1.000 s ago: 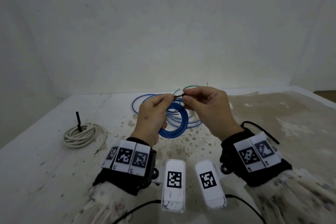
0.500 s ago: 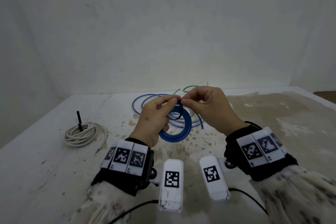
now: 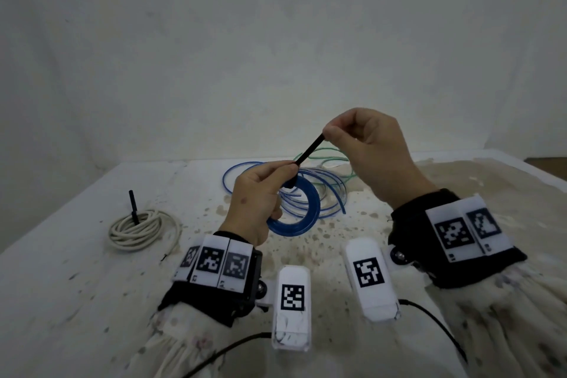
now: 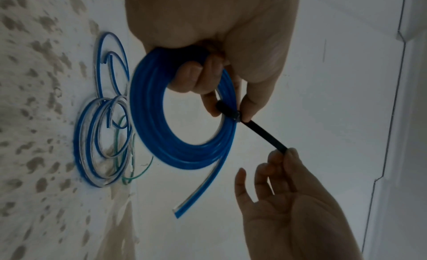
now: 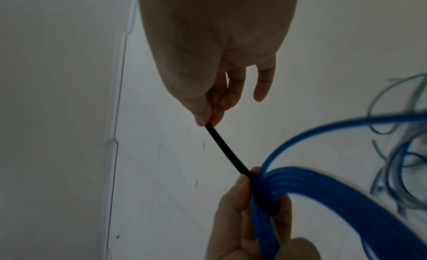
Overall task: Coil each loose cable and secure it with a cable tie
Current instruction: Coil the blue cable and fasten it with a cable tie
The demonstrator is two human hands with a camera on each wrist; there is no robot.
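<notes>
— White walls stand behind a white table [image 3: 76, 301] with brown spots. What is the person holding?

— The left hand [image 3: 254, 202] holds a blue cable coil [image 3: 302, 218] up above the table. Its fingers [image 4: 196, 75] curl through the ring, and the thumb and first finger pinch the coil where a black cable tie [image 3: 308, 153] wraps round it.

— And the other hand?

— The right hand [image 3: 371, 150] is higher up. Its thumb and first finger squeeze the far end of the tie. The other fingers [image 5: 262, 86] hang loose. The tie runs straight between the two hands.

— What lies on the table?

— Loose blue wires [image 3: 329, 193] and a thin green wire [image 3: 325, 154] lie behind the coil. A white cable bundle [image 3: 139, 228] sits well off to the left, with a black tie [image 3: 133, 205] sticking up from it.
</notes>
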